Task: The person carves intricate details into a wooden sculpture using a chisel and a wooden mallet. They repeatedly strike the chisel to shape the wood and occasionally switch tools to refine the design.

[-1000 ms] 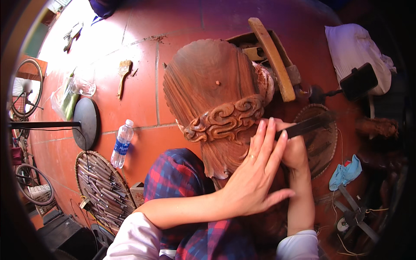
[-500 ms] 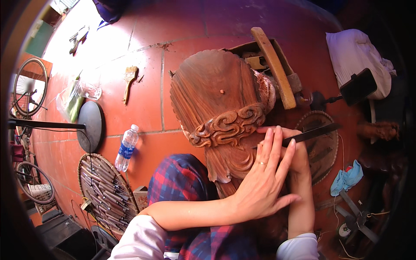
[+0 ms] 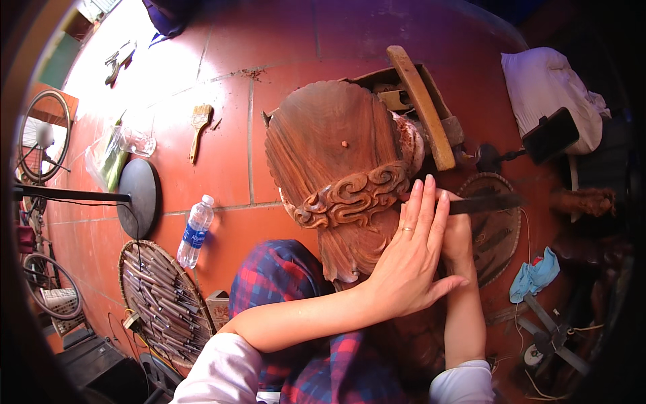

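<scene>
A brown wood carving with a smooth grooved top and a band of curled scrollwork lies in front of me. My left hand, a ring on one finger, stretches flat over its near right side, fingers straight and thumb out. Partly beneath it, my right hand is closed round a dark flat file, which juts out to the right and is blurred. The file's other end and most of my right fingers are hidden behind my left hand.
Beyond the carving stands a box with a wooden mallet across it. Left are a water bottle, a brush, a round stand base and a basket of carving tools. A phone and blue cloth are right.
Both hands have shifted slightly away from me over the carving. The file has swung from a slant to nearly level. The carving stays in place.
</scene>
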Demonstrator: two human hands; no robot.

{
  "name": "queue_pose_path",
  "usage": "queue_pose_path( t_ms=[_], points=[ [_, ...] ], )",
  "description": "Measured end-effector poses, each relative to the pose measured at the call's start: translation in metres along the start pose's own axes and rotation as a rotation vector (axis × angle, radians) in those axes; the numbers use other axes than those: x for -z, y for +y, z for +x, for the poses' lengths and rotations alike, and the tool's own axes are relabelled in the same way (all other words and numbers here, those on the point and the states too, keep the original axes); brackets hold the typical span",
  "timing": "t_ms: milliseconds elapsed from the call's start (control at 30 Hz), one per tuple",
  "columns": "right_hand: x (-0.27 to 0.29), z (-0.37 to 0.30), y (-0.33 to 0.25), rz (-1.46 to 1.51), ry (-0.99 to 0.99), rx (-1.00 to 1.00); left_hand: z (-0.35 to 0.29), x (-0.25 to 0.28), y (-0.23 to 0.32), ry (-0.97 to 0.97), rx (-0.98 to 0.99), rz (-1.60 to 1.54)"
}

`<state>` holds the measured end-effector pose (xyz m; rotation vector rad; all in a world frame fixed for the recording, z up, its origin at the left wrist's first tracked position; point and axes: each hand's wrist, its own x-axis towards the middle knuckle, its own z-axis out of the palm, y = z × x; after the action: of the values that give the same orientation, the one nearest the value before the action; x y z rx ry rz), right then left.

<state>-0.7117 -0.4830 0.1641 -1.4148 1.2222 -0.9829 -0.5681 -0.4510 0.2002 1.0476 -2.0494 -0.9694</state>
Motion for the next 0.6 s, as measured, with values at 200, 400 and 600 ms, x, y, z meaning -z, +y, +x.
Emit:
queue_pose_path(
  t_ms=[200,400,600],
  points=[
    [0.002,0.006,-0.007,0.054,-0.053,-0.075,0.003,0.002,-0.008,-0.010,-0.003,-0.018],
    [0.007,-0.009,0.019,0.125,-0.035,-0.022,-0.014,-0.001,0.008,-0.055,-0.002,-0.009],
    [-0.006,-0.006,0.016,0.136,0.146,-0.074,0.001,0.004,-0.004,-0.010,-0.019,0.022]
  ],
)
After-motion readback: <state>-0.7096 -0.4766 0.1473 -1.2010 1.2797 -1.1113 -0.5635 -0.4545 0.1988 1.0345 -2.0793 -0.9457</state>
